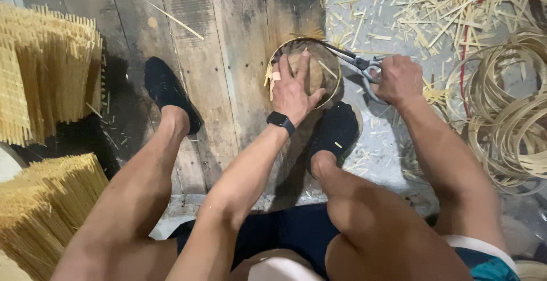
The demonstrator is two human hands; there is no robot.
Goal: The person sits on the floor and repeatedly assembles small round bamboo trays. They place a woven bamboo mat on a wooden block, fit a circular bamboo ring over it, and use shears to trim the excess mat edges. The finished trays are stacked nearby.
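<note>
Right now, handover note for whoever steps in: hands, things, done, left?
Left hand: flat on the small round woven basket, pressing it to the wooden floor.
Right hand: gripping scissors, blades at the basket rim's far edge.
Done: offcuts litter the floor beyond.
Left: stray strip ends still stick out at the rim.
Nearby: coiled strips right, woven mats left.

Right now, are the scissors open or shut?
Open. The scissors' two blades spread apart at the hoop's rim, with the right hand on the handles; the left hand presses inside the hoop.
</note>
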